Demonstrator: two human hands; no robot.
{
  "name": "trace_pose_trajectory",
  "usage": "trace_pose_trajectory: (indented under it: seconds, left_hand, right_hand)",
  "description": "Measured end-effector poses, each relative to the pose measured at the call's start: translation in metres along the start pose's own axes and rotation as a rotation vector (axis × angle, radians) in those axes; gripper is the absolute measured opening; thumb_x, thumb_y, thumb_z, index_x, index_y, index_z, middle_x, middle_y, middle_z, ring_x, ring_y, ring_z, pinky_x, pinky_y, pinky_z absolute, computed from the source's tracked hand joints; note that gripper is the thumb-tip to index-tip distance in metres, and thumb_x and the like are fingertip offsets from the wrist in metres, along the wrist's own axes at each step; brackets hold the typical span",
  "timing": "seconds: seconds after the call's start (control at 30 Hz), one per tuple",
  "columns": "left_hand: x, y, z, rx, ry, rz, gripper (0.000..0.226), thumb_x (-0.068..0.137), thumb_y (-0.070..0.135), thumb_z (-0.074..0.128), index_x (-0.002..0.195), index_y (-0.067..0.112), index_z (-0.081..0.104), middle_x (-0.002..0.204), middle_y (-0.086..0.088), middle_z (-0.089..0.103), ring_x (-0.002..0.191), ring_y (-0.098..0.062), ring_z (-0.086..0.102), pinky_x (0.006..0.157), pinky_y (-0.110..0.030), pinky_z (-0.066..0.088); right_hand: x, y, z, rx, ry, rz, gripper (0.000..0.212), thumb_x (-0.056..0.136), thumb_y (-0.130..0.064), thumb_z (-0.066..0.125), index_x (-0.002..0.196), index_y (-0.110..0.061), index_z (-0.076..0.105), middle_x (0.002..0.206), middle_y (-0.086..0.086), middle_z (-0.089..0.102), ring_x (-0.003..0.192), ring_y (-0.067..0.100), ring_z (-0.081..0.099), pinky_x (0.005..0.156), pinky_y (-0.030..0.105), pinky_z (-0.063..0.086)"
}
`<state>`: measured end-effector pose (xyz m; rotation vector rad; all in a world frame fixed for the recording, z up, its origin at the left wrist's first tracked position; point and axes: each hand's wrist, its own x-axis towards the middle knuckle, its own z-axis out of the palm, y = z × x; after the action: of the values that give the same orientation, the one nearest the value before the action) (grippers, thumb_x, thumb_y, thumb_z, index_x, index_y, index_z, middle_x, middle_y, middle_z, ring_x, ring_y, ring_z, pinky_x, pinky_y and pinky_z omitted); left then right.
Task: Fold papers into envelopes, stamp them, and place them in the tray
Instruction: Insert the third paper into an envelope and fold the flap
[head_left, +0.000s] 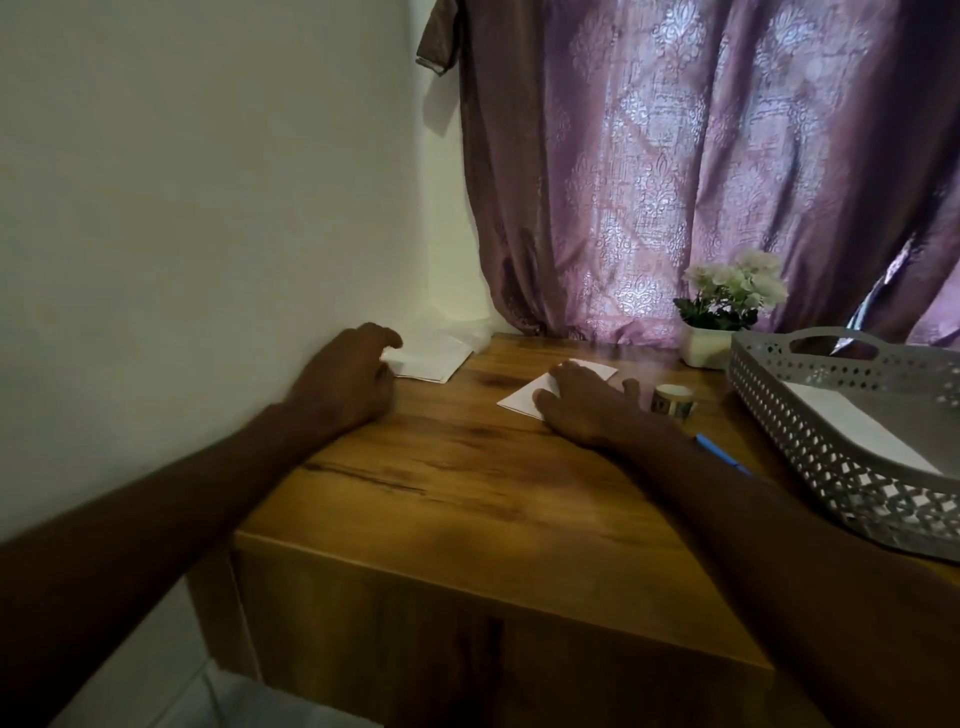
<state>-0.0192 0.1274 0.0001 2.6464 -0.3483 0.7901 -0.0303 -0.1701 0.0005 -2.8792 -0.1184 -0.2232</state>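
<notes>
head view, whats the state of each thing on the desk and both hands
folded paper: flat on the desk, pressed by the right hand
right hand: fingers flat on the folded paper
left hand: fingers curled at the paper stack's edge, grip unclear
paper stack: flat by the wall
tray: upright, white sheet inside
tape roll: on the desk, untouched
blue pen: lying flat

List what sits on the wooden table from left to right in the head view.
Stack of white papers in clear plastic → folded white paper under the right hand → small patterned tape roll → white flowerpot → grey perforated tray.
</notes>
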Motion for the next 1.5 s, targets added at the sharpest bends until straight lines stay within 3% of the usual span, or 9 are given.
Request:
trace_pose_trajectory:
  seconds: [0.17, 0.3, 0.43, 0.57, 0.77, 0.97, 1.13, 1.37, 1.5]
  left_hand:
    - [0.003, -0.009, 0.007, -0.034, -0.019, -0.024, 0.060, 0.094, 0.016, 0.064, 0.150, 0.008, 0.046, 0.152, -0.012, 0.049, 0.141, -0.029, 0.043, 0.116, -0.036, 0.033]
    - [0.004, -0.008, 0.007, -0.007, -0.106, -0.029, 0.059, 0.094, 0.022, 0.062, 0.151, 0.011, 0.047, 0.152, -0.010, 0.050, 0.141, -0.028, 0.042, 0.116, -0.036, 0.034]
    - [0.003, -0.004, 0.006, 0.025, -0.093, -0.042, 0.047, 0.095, 0.023, 0.059, 0.139, 0.008, 0.056, 0.139, -0.012, 0.058, 0.130, -0.030, 0.051, 0.108, -0.040, 0.042]
    - [0.002, -0.005, 0.007, 0.019, -0.062, -0.030, 0.042, 0.095, 0.018, 0.057, 0.135, 0.006, 0.057, 0.135, -0.013, 0.060, 0.125, -0.031, 0.054, 0.105, -0.042, 0.044]
    - [0.005, -0.008, 0.011, -0.002, -0.050, -0.024, 0.047, 0.082, 0.001, 0.062, 0.129, 0.002, 0.059, 0.128, -0.015, 0.062, 0.118, -0.033, 0.057, 0.098, -0.046, 0.049]
    - [0.010, -0.011, 0.016, -0.017, -0.024, -0.010, 0.051, 0.088, 0.003, 0.060, 0.138, 0.005, 0.055, 0.136, -0.014, 0.059, 0.125, -0.032, 0.054, 0.104, -0.045, 0.047]
    - [0.007, -0.010, 0.015, -0.017, -0.027, 0.003, 0.050, 0.095, 0.007, 0.054, 0.145, 0.007, 0.049, 0.143, -0.012, 0.054, 0.131, -0.030, 0.048, 0.107, -0.041, 0.042]
    - [0.011, -0.013, 0.017, -0.078, 0.101, 0.060, 0.037, 0.105, 0.017, 0.048, 0.140, 0.005, 0.055, 0.136, -0.015, 0.060, 0.123, -0.031, 0.054, 0.104, -0.040, 0.043]
    - [0.009, -0.010, 0.011, -0.202, 0.244, 0.114, 0.040, 0.109, 0.034, 0.038, 0.126, 0.008, 0.063, 0.120, -0.010, 0.065, 0.108, -0.024, 0.055, 0.095, -0.037, 0.044]
  right_hand:
    - [-0.001, -0.011, -0.001, 0.071, 0.299, -0.090, 0.043, 0.102, -0.044, 0.048, 0.138, -0.021, 0.053, 0.144, 0.004, 0.054, 0.134, 0.024, 0.048, 0.116, 0.054, 0.027]
    - [-0.003, -0.029, 0.000, 0.237, 0.474, -0.243, 0.027, 0.096, -0.035, 0.059, 0.114, -0.020, 0.072, 0.111, 0.003, 0.070, 0.103, 0.020, 0.064, 0.093, 0.042, 0.050]
    - [0.000, -0.058, 0.002, 0.224, 0.460, -0.305, 0.018, 0.093, -0.024, 0.063, 0.100, -0.015, 0.078, 0.092, -0.003, 0.072, 0.087, 0.015, 0.067, 0.074, 0.027, 0.043]
    - [0.016, -0.102, 0.016, 0.278, 0.322, -0.265, 0.022, 0.095, -0.031, 0.065, 0.105, -0.018, 0.078, 0.106, -0.001, 0.075, 0.096, 0.015, 0.068, 0.087, 0.035, 0.054]
    - [0.036, -0.147, 0.038, -0.008, 0.265, -0.076, 0.047, 0.097, -0.051, 0.057, 0.133, -0.021, 0.059, 0.138, 0.008, 0.049, 0.127, 0.029, 0.048, 0.105, 0.053, 0.043]
    - [0.045, -0.142, 0.045, 0.107, 0.310, -0.078, 0.024, 0.094, -0.032, 0.066, 0.116, -0.024, 0.067, 0.131, 0.007, 0.054, 0.125, 0.028, 0.048, 0.104, 0.053, 0.044]
    - [0.047, -0.140, 0.047, 0.091, 0.215, -0.022, 0.048, 0.095, -0.050, 0.060, 0.133, -0.020, 0.057, 0.142, 0.011, 0.046, 0.135, 0.033, 0.040, 0.109, 0.056, 0.040]
    - [0.051, -0.136, 0.048, 0.364, 0.403, -0.103, 0.006, 0.087, -0.028, 0.075, 0.090, -0.023, 0.076, 0.110, 0.002, 0.069, 0.103, 0.019, 0.061, 0.089, 0.036, 0.052]
    - [0.039, -0.129, 0.035, 0.705, 0.365, -0.174, 0.005, 0.089, -0.018, 0.075, 0.091, -0.016, 0.078, 0.099, -0.003, 0.073, 0.091, 0.010, 0.065, 0.075, 0.019, 0.049]
